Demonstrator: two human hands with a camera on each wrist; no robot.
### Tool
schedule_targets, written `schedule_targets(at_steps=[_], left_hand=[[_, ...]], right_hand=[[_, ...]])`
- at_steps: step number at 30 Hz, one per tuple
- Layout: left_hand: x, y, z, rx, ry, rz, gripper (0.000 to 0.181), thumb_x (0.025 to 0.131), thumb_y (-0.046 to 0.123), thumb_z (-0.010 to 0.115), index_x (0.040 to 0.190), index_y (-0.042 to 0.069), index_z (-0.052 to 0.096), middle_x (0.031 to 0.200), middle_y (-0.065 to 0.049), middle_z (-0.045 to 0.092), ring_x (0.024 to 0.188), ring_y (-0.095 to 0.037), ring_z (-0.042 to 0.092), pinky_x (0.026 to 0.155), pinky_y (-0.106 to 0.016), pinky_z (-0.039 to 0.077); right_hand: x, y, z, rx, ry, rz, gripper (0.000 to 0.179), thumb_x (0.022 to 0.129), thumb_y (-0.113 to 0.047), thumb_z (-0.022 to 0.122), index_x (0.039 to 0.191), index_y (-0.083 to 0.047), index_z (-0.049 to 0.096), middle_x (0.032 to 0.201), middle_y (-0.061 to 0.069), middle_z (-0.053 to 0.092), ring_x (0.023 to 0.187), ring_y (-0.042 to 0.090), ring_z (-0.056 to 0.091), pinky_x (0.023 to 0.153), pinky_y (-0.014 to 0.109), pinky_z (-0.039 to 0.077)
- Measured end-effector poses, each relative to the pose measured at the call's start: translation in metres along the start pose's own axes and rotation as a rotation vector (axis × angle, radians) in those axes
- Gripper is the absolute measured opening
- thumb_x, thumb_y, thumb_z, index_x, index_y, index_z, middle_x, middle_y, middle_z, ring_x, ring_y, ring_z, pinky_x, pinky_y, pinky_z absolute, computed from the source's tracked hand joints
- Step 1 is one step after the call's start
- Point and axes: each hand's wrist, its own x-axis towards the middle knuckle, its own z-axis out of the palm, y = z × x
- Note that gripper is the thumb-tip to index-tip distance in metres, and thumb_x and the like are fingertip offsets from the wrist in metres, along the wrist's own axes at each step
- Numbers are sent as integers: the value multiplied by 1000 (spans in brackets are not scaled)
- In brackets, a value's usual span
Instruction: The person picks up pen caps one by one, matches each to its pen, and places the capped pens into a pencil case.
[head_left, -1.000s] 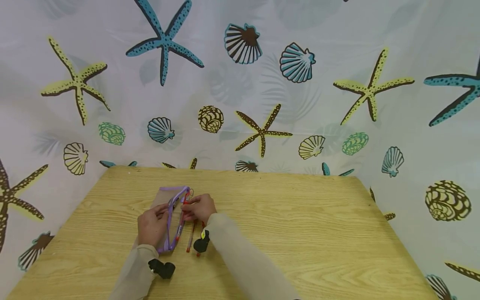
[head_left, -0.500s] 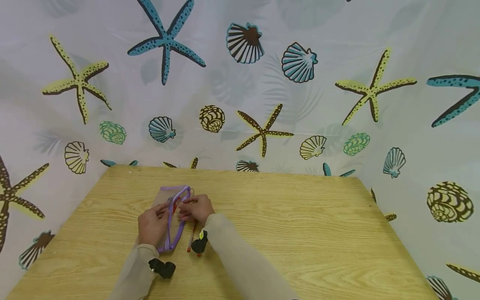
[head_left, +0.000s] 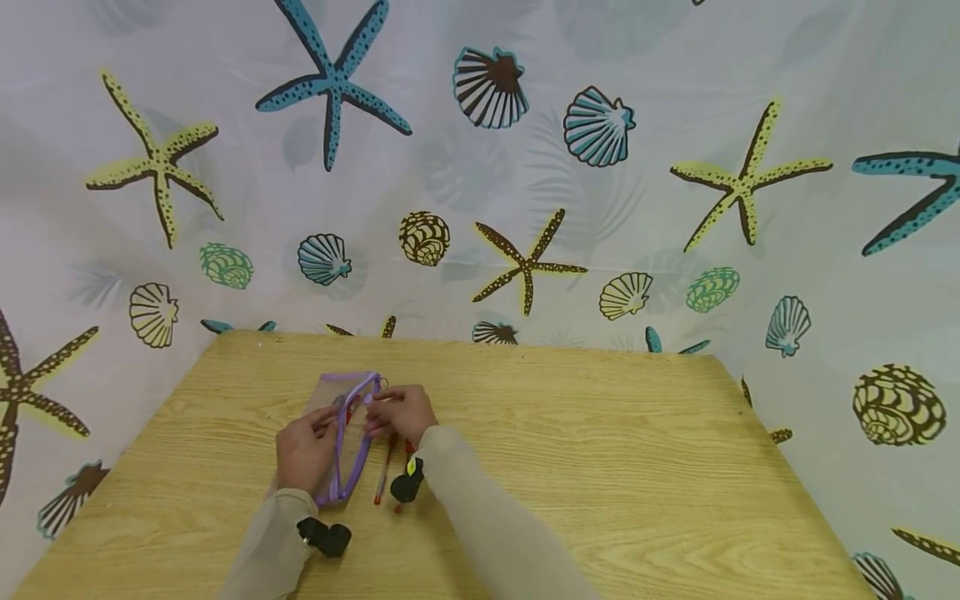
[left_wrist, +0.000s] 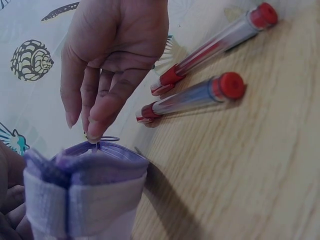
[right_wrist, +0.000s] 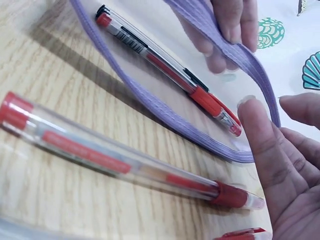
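Note:
A clear pouch with purple zip trim (head_left: 365, 457) lies towards the left of the table, its mouth spread apart. My left hand (head_left: 303, 450) pinches one trimmed edge of it, fingers inside the rim. Within the pouch a red pen (right_wrist: 205, 100) lies along a black one, seen through the opening in the right wrist view. My right hand (head_left: 405, 414) is at the far end of the mouth, fingers extended beside the trim, no pen in them. Just right of the pouch, two red-capped pens (left_wrist: 220, 45) lie on the table, partly under my right wrist in the head view.
The wooden table (head_left: 600, 450) stretches off to the right. Behind and around it hangs a pale curtain (head_left: 480, 192) printed with starfish and shells. A small metal ring (head_left: 384, 383) hangs at the pouch's far corner.
A second ago my right hand held a red pen at the pouch mouth. The pen went into the pouch, and the right hand has let go and drawn slightly right. The left hand stayed put.

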Motion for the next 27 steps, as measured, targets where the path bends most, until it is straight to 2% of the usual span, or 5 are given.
schedule_targets(at_steps=[7, 13, 21, 27], left_hand=[[0, 1, 0, 10, -7, -27, 26, 89, 3, 61, 114, -2, 69, 99, -19, 71, 86, -28, 70, 62, -14, 48], [0, 2, -1, 13, -15, -41, 27, 90, 2, 60, 115, -4, 68, 101, -21, 71, 88, -30, 69, 66, -25, 54], [0, 1, -1, 8, -19, -39, 27, 90, 2, 60, 115, -2, 69, 100, -20, 71, 87, -29, 69, 61, -11, 45], [-1, 2, -1, 10, -16, -35, 27, 90, 3, 60, 115, -2, 69, 100, -19, 71, 88, -28, 69, 64, -13, 47]], right_hand=[[0, 4, -7, -2, 20, -5, 29, 89, -1, 65, 116, 10, 63, 88, 23, 70, 67, 27, 70, 64, 38, 59], [-3, 7, -16, -1, 26, -30, 30, 91, -2, 63, 119, 9, 62, 89, 24, 70, 62, 22, 68, 60, 37, 58], [-11, 8, -28, 39, 30, -25, 34, 91, -3, 64, 122, 10, 59, 85, 18, 69, 55, 14, 63, 54, 32, 57], [-17, 9, -35, 21, 67, -41, 35, 91, -5, 64, 123, 8, 59, 88, 21, 69, 55, 14, 63, 55, 34, 58]])
